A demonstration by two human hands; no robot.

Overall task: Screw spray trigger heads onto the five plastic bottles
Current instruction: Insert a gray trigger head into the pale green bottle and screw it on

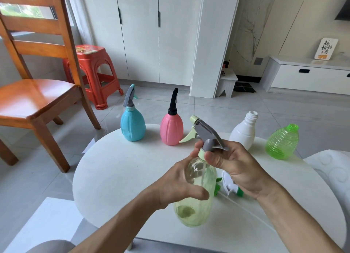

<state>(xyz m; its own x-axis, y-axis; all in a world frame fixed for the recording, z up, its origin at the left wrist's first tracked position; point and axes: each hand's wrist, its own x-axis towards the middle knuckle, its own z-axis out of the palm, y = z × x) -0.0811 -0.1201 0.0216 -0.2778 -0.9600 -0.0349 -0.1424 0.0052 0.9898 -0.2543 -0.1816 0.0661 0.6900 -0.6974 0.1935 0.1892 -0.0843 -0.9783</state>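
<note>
A person's left hand (181, 182) wraps around a clear pale-green bottle (197, 194), lifted over the round white table (113, 177) and steadied so it cannot spin. The right hand (233, 163) pinches the collar of a grey and pale-green trigger head (205, 135) sitting on the bottle's neck, apparently to twist it tight.

At twelve o'clock stand a blue bottle (132, 123) and a pink bottle (171, 129), both already capped. At two o'clock, a white bottle (243, 132) and a ribbed green bottle (282, 142) stand open. Two loose trigger heads (230, 187) lie just beneath the right wrist, partly hidden. Nothing blocks the twisting.
</note>
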